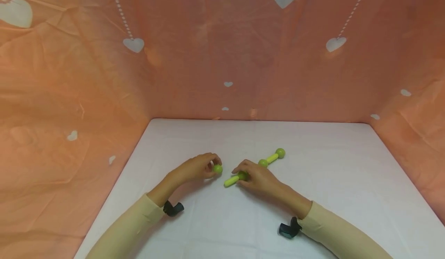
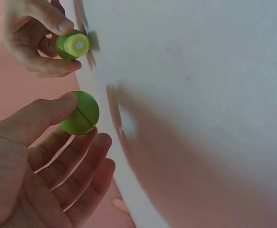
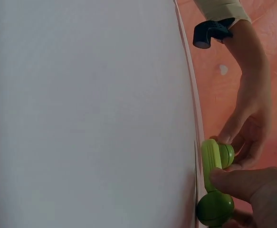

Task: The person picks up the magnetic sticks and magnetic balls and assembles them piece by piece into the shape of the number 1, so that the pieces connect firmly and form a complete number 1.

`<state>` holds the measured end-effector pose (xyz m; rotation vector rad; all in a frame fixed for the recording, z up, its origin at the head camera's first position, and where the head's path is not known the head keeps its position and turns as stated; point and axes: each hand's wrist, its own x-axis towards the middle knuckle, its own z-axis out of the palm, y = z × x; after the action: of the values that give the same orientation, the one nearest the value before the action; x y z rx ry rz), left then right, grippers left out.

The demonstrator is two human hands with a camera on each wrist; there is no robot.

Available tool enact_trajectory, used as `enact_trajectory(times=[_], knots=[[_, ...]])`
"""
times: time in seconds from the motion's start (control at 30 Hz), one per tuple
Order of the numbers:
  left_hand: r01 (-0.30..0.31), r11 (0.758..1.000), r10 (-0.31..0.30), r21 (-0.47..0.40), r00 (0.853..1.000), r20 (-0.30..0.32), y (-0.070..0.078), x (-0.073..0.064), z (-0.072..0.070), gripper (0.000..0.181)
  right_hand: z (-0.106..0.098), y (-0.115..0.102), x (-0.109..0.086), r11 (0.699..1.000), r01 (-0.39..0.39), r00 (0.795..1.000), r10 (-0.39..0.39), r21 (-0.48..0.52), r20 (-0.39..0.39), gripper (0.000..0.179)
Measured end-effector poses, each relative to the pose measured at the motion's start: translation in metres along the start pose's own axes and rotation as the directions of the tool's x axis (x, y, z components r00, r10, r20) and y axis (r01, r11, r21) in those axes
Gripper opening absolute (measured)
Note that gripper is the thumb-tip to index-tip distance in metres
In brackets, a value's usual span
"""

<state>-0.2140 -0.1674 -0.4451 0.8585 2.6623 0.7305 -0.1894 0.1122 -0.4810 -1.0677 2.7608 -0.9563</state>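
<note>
Between thumb and fingertips my left hand (image 1: 196,168) pinches a green ball (image 1: 218,169); a seam line crosses this ball (image 2: 86,111) in the left wrist view. My right hand (image 1: 262,179) grips a chain of green balls and yellow-green rods. The chain's free rod (image 1: 231,181) points at the left hand, with a small gap to the loose ball in the head view. A gripped ball (image 1: 243,175) sits behind that rod, and its pale round tip (image 2: 79,45) faces the left wrist camera. Beyond the right hand follow another ball (image 1: 263,162), a rod (image 1: 272,158) and an end ball (image 1: 280,153).
A white-covered table (image 1: 194,135) lies beneath both hands. Orange cloth (image 1: 226,58) with white hearts hangs behind it and at both sides. Dark wrist cameras (image 1: 173,208) are strapped at the beige sleeves (image 1: 128,228).
</note>
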Motion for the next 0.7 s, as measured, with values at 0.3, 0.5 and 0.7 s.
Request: enact_trajectory(times=[0.3, 0.5, 0.7], knots=[[0.0, 1.0, 0.001, -0.029, 0.999, 0.043, 0.002, -0.012, 0.006, 0.028, 0.001, -0.004, 0.002, 0.998, -0.04, 0.999, 0.041, -0.041, 0.019, 0.022], [0.03, 1.0, -0.03, -0.003, 0.996, 0.079, 0.01, -0.018, 0.009, 0.029, 0.002, -0.003, 0.002, 0.999, -0.026, 1.0, 0.026, -0.045, 0.011, 0.02], [0.032, 0.999, -0.035, 0.035, 0.995, 0.094, 0.015, -0.022, 0.012, 0.032, 0.003, -0.003, 0.002, 0.999, -0.026, 1.0, 0.026, -0.041, 0.01, 0.019]])
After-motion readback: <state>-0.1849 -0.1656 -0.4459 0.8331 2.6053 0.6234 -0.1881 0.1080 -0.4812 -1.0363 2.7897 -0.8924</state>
